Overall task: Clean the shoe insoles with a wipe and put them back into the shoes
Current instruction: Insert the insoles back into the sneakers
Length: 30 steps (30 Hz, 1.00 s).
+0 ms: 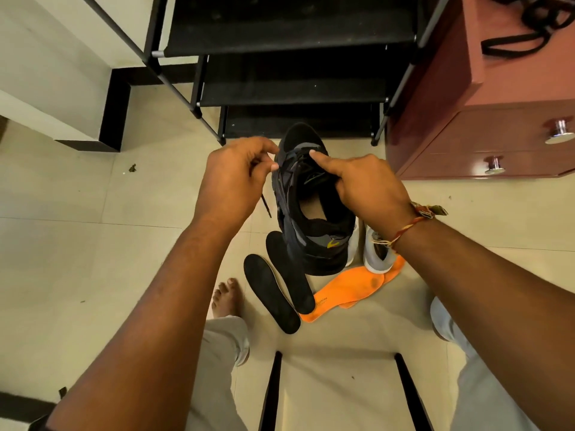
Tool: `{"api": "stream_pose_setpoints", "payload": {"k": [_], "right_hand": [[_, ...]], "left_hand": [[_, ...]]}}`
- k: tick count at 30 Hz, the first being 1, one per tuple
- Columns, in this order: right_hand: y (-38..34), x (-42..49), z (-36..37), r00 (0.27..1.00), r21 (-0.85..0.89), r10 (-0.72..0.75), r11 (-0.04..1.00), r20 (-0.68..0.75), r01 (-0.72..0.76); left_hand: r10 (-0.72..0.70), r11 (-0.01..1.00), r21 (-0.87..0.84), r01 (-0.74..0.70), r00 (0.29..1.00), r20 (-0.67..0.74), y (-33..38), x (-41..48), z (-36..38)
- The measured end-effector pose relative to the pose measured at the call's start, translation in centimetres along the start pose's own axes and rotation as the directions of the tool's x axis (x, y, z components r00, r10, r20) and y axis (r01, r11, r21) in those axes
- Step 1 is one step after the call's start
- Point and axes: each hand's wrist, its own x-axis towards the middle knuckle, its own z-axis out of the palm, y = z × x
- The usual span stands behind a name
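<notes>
While I sit facing the black metal-framed shoe rack with fabric shelves (289,35), the reddish-brown drawer cabinet (497,126) stands to its right on the cream tiled floor (93,244). I hold the black lace-up sneaker (314,225) up in front of me, between the rack and my knees. Its long axis runs away from me, toe towards the rack, heel nearest me, mouth open upward and showing a bare tan footbed. My right grip (367,185) is closed over the tongue and collar, forefinger laid straight along the lacing. My left grip (233,178) is narrow, pinching the thin black shoelace (266,206), whose end dangles below. I judge the sneaker light, soft in the upper and stiff in the sole, so the collar is the sound place to hold it. Below it a grey and white shoe (376,256) stands on two overlapping orange foam insoles (348,287). Just left of these, two flat black insoles (270,297) lie side by side on the floor, long axes slanting from upper left to lower right. They look thin, light and bendy; I would pinch one at an end and expect it to flex going in. I see no wipe.
</notes>
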Motion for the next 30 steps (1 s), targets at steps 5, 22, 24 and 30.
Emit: {"api": "stream_pose_setpoints", "payload": {"k": [5, 22, 24, 30], "right_hand": [[-1.3, -0.4, -0.2, 0.997, -0.139, 0.021, 0.99, 0.074, -0.01], [-3.4, -0.5, 0.9, 0.996, -0.152, 0.055, 0.986, -0.067, -0.064], [-3.0, -0.5, 0.6, 0.992, -0.113, 0.098, 0.988, -0.085, -0.107], [-2.5, -0.2, -0.2, 0.966, 0.025, 0.208, 0.978, -0.152, -0.206]], "left_hand": [[0.035, 0.999, 0.043, -0.03, 0.993, -0.117, -0.1, 0.0, -0.8], [0.0, 0.996, -0.085, -0.004, 0.999, -0.04, -0.5, 0.8, 2.6], [-0.067, 0.986, -0.148, 0.079, 0.994, 0.089, -0.3, 0.4, 2.7], [-0.104, 0.972, -0.158, 0.175, 0.92, 0.377, 0.5, -0.7, 4.1]]}}
